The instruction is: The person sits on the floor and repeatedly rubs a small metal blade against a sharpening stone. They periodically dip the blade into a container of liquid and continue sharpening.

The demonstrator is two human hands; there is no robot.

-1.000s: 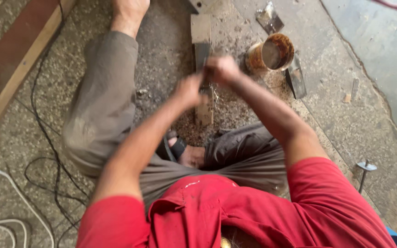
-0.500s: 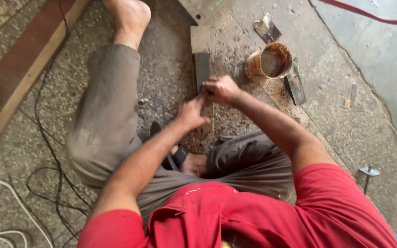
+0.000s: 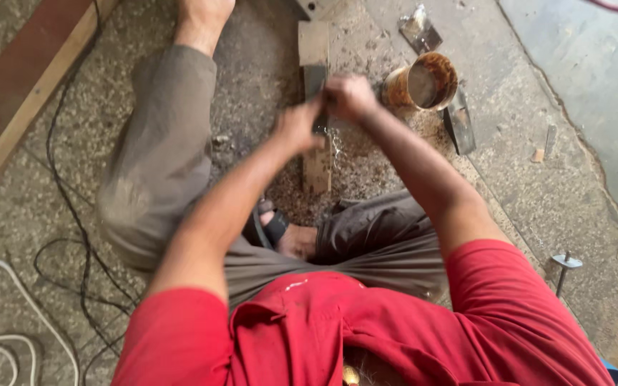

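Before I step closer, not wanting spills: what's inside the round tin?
The round tin shows a brown-stained inner wall and a pale, dull bottom; liquid or not, I cannot tell. Its near wall hides part of the inside.

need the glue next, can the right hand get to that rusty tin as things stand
Probably yes: the right hand sits just beside the rusty tin on the floor, with nothing between them, though it's on the wooden strip.

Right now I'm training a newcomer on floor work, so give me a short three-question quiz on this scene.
1. True or false: both hands are on the wooden block.
2. Which lies nearest the right hand? A: rusty tin; B: white cable; C: black cable.
3. What covers the floor around the block?

Key:
1. True: the left hand and the right hand meet over it, though what their grip holds is blurred.
2. A.
3. Wood shavings.
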